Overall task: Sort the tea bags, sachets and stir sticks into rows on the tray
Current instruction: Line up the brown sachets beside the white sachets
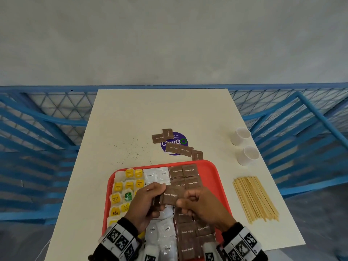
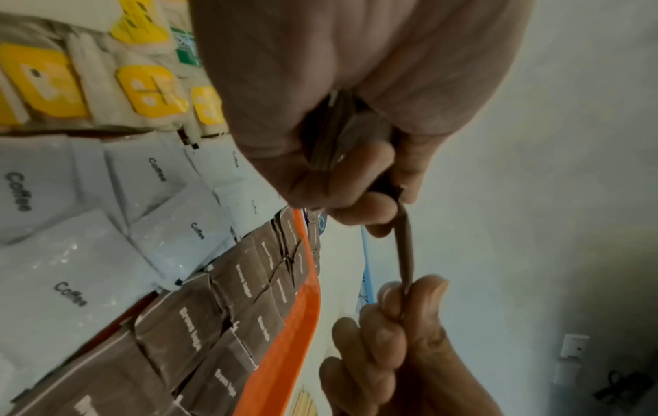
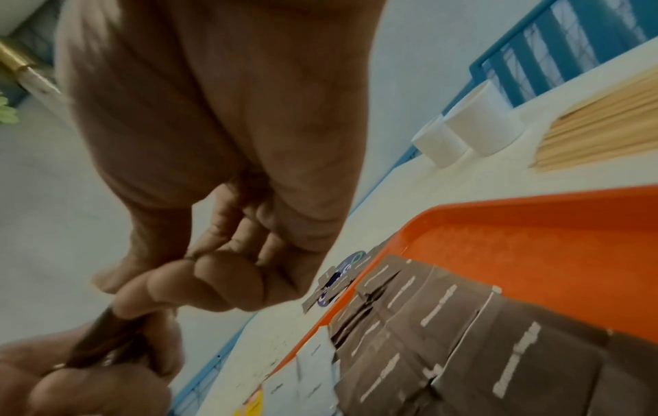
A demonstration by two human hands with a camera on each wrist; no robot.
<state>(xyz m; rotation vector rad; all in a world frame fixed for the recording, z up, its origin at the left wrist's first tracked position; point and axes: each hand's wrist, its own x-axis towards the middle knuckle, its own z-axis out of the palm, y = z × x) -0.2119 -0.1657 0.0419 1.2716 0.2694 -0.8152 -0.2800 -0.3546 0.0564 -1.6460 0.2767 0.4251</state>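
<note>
Lying beside tray (image 1: 216,172): stir sticks (image 1: 254,198); cups (image 1: 244,146); loose sachets (image 1: 178,147).

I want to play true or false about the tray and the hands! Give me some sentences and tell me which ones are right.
1. Both hands hold a brown sugar packet. True: the left hand and right hand each pinch an end.
2. The stir sticks lie on the tray. False: they lie on the table, right of the tray.
3. Two white cups stand on the table. True.
4. All the brown packets are on the tray. False: several loose packets lie on the table beyond it.
</note>
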